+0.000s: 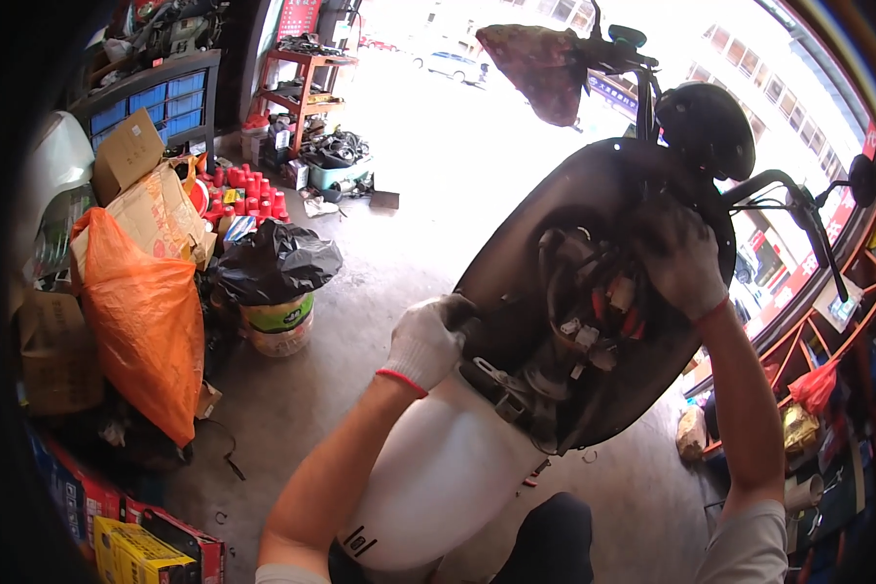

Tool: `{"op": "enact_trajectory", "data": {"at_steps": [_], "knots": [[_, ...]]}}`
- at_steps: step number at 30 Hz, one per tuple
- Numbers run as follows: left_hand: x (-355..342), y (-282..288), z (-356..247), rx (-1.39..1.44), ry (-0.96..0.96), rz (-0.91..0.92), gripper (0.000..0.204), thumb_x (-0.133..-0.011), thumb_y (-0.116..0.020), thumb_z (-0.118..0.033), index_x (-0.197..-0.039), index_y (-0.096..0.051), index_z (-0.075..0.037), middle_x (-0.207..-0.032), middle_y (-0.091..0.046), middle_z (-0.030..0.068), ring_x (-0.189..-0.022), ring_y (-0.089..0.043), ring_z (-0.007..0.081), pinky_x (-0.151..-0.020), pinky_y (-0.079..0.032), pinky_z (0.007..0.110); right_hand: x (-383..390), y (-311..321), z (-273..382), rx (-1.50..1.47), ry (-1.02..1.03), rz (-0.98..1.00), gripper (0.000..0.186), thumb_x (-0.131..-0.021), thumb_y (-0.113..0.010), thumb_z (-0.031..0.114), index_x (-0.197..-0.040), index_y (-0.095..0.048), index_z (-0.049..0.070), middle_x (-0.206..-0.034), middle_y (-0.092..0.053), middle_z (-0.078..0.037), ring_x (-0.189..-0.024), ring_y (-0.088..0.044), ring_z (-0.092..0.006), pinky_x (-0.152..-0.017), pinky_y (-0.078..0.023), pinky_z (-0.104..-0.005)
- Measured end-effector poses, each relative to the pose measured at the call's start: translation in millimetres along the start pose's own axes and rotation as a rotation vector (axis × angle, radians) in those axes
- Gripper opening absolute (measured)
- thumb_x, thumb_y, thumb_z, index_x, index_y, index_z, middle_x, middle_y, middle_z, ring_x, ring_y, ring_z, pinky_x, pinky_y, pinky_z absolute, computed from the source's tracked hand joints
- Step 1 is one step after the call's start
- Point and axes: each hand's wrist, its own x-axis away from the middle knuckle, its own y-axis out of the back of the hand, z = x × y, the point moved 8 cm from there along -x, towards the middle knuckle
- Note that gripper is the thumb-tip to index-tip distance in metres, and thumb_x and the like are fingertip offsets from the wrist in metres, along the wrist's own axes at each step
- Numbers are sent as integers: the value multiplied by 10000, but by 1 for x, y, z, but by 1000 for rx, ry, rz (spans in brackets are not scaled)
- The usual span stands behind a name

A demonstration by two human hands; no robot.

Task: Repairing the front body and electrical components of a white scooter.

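A dark scooter front panel (506, 263) stands tilted before me, its hollow inner side full of wires and white plug connectors (584, 339). My left hand (430, 336), in a white glove with a red cuff, is closed on the panel's left edge. Deep in the hollow, at the upper right of the wiring, is my right hand (684, 255); its glove is blackened and its fingers blend into the shadow, so what they touch cannot be made out. Below the panel lies a smooth white body part (438, 467) of the scooter.
Above the panel are a round black part (708, 128), a handlebar (798, 195) and a patterned cloth cover (535, 73). On the left stand a bucket (280, 326) under a black bag, an orange sack (146, 326), cardboard boxes and red cups (253, 190). Shelving (837, 341) lines the right.
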Motion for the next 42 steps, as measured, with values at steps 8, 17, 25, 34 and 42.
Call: {"op": "enact_trajectory", "data": {"at_steps": [8, 17, 25, 34, 42], "knots": [[-3, -7, -13, -86, 41, 117, 251, -828, -695, -220, -1028, -718, -70, -994, -718, 147, -938, -690, 297, -843, -532, 372, -6, -5, 3, -25, -20, 38, 381, -854, -664, 404, -1202, -605, 260, -1321, -563, -74, -1233, -513, -320, -973, -424, -482], [-4, -10, 13, 307, 117, 101, 192, -847, -681, -134, -957, -689, 22, -851, -713, 123, -790, -659, 167, -740, -520, 304, -7, 2, 12, 31, 40, -10, 317, -832, -676, 364, -1115, -630, 231, -1244, -583, -50, -1198, -527, -303, -939, -443, -468], [-5, -19, -9, 116, 129, 185, 234, -836, -700, -175, -906, -683, 47, -787, -697, 130, -729, -630, 150, -698, -508, 317, -14, 7, 22, -92, 74, 39, 235, -828, -688, 318, -1058, -679, 272, -1197, -595, -6, -1182, -531, -287, -940, -440, -444], [-13, -12, 7, 86, 154, 83, 284, -830, -726, -241, -910, -700, 31, -805, -718, 121, -721, -649, 145, -691, -514, 325, -17, -5, 37, -319, 252, 84, 215, -797, -688, 215, -1009, -721, 200, -1157, -634, -46, -1181, -546, -317, -990, -445, -441], [-18, -10, 33, 260, 166, 192, 235, -839, -718, -184, -942, -693, 27, -802, -692, 102, -714, -605, 138, -675, -497, 311, -15, -25, 26, -182, 233, 222, 230, -808, -695, 245, -1037, -700, 217, -1297, -569, -95, -1295, -468, -330, -1061, -376, -463]]}}
